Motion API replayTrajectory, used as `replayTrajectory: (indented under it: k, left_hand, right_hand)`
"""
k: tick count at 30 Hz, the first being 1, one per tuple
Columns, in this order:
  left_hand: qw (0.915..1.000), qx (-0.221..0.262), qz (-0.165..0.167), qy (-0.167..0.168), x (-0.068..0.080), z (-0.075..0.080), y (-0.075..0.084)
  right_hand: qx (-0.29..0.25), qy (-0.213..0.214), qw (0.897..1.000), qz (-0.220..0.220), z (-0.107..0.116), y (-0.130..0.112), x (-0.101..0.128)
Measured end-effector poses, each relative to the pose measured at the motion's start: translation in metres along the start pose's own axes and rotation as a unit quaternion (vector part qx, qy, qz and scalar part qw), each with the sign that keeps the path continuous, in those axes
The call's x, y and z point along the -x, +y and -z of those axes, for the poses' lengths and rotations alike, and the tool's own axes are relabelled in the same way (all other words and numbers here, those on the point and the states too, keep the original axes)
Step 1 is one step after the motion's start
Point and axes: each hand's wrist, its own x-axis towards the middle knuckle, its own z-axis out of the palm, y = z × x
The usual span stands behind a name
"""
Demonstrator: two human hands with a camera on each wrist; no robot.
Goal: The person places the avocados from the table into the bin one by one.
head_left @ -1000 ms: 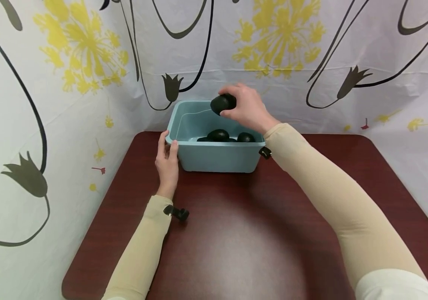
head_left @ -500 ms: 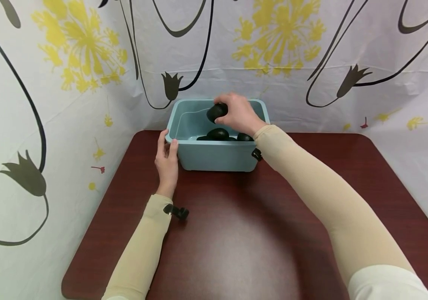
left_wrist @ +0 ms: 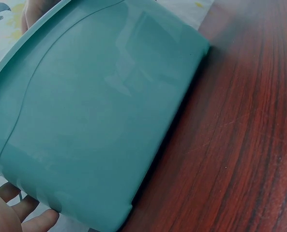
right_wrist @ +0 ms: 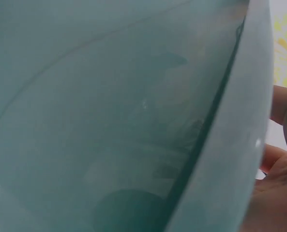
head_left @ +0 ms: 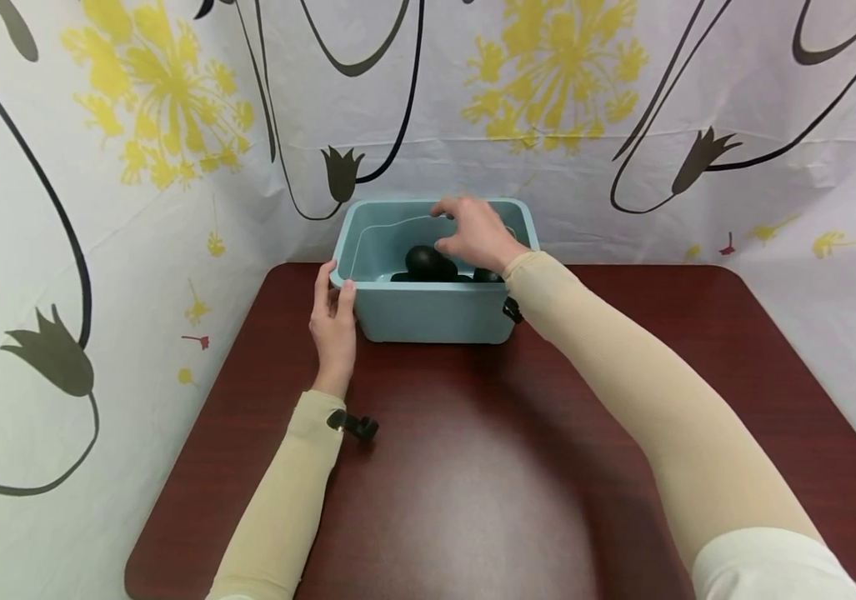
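A light blue plastic bin (head_left: pixel 435 312) stands near the table's back edge with several dark avocados inside. My left hand (head_left: pixel 333 329) holds its front left corner, thumb at the front rim and fingers along the left side. In the left wrist view, its fingertips (left_wrist: pixel 46 220) lie against the bin's outer wall. My right hand (head_left: pixel 476 233) is over the bin, thumb and fingers spread apart around nothing. Just left of its thumb, one avocado (head_left: pixel 422 260) sits on the pile, and another avocado (head_left: pixel 488 275) shows by the right wrist. The front wall hides the lower ones.
The dark red wooden table (head_left: pixel 473 467) has rounded corners. A white cloth printed with yellow flowers (head_left: pixel 563 75) hangs close behind the bin and along both sides. Small black wrist cameras, such as the left one (head_left: pixel 356 425), stick out from the sleeves.
My right hand has lowered an avocado into the bin and let go of it; it now lies on the others. My left hand has stayed at the bin's corner.
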Motion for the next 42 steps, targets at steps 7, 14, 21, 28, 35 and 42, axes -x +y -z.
replayTrajectory:
  k: [7,14,21,28,35,42]
  left_hand:
    - [1.0000,-0.002,0.003,-0.003,-0.001,0.001,0.001]
    - [1.0000,0.000,0.006,-0.004,0.001,0.000,0.001]
    - [1.0000,-0.006,0.000,-0.006,0.000,0.000,0.005]
    - [0.9999,-0.008,0.000,-0.009,0.000,0.005,0.008]
    - [0.9993,-0.006,0.015,-0.035,0.000,0.011,0.011]
    - [0.9972,-0.041,0.029,-0.055,0.001,0.018,0.027]
  right_hand:
    - [0.012,-0.010,1.000,0.001,-0.002,0.003,0.003]
    - [0.017,-0.019,1.000,0.003,0.000,0.006,0.012]
    - [0.021,-0.004,1.000,-0.001,0.008,0.001,0.028]
    - [0.019,0.017,0.999,0.030,0.012,-0.006,0.046]
    - [0.028,0.039,0.997,0.065,0.014,-0.011,0.065]
    - [0.037,0.062,0.994,0.080,0.019,-0.007,0.085]
